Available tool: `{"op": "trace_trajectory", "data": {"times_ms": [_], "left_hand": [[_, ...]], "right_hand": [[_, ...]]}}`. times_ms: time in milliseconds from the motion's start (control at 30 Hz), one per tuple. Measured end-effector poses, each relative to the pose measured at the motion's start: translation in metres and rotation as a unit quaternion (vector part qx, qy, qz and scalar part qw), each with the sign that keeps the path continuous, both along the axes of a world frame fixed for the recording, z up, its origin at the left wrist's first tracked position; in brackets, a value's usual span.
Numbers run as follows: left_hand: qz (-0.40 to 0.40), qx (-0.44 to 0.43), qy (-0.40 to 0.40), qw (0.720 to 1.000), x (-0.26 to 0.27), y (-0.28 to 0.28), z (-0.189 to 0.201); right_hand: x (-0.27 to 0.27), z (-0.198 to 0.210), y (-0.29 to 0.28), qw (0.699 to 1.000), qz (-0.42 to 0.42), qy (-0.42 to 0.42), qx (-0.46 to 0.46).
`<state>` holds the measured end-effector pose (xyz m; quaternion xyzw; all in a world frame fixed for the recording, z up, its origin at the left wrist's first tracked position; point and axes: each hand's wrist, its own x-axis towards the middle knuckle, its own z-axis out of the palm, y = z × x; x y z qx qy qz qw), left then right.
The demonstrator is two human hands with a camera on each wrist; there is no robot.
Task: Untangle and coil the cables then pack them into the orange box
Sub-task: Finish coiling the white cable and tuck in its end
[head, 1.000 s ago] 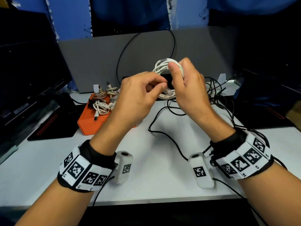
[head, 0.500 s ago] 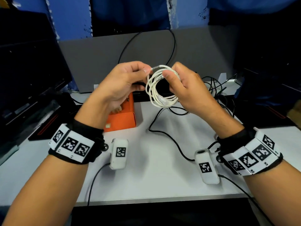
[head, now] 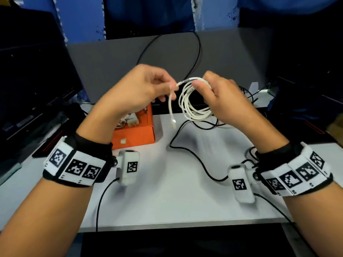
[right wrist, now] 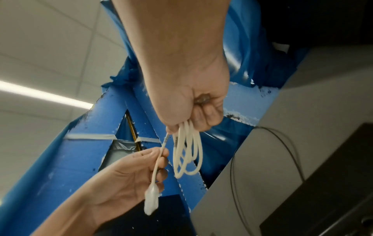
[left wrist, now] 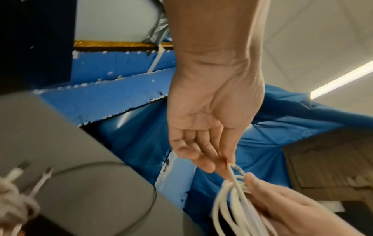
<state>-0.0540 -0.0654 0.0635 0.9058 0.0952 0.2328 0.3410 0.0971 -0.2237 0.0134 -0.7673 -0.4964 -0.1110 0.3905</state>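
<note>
A white cable [head: 194, 108] hangs as a small coil of several loops above the table. My right hand [head: 199, 83] grips the coil at its top. To its left, my left hand [head: 171, 89] pinches the cable's free end, whose tail drops to a white plug [head: 173, 124]. The right wrist view shows the coil [right wrist: 187, 151] under my right hand [right wrist: 187, 126], with the plug [right wrist: 151, 202] dangling below my left hand [right wrist: 159, 153]. The orange box [head: 137, 136] lies on the table under my left hand and holds coiled white cables [head: 128, 121].
Loose black cables [head: 193, 158] snake over the white table [head: 167, 197] between my wrists and tangle at the back right [head: 246, 93]. A grey panel [head: 115, 64] stands behind. Dark equipment [head: 27, 80] lines the left side.
My left hand has moved left from the coil, drawing the free end out so the plug now hangs loose. The orange box is less covered by my left arm.
</note>
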Motion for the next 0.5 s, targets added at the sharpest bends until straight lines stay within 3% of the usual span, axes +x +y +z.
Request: {"op": "trace_trajectory", "data": {"times_ms": [100, 300, 500], "left_hand": [[-0.061, -0.075, 0.044, 0.994, -0.004, -0.004, -0.004], [-0.06, -0.146, -0.065, 0.985, 0.002, -0.013, -0.005], [-0.047, -0.12, -0.122, 0.984, 0.005, -0.027, -0.009]], "right_hand": [[-0.002, -0.004, 0.004, 0.999, -0.027, -0.002, 0.021], [-0.001, -0.007, 0.006, 1.0, -0.024, -0.007, 0.01], [-0.004, -0.005, 0.007, 1.0, -0.016, 0.012, 0.021]]}}
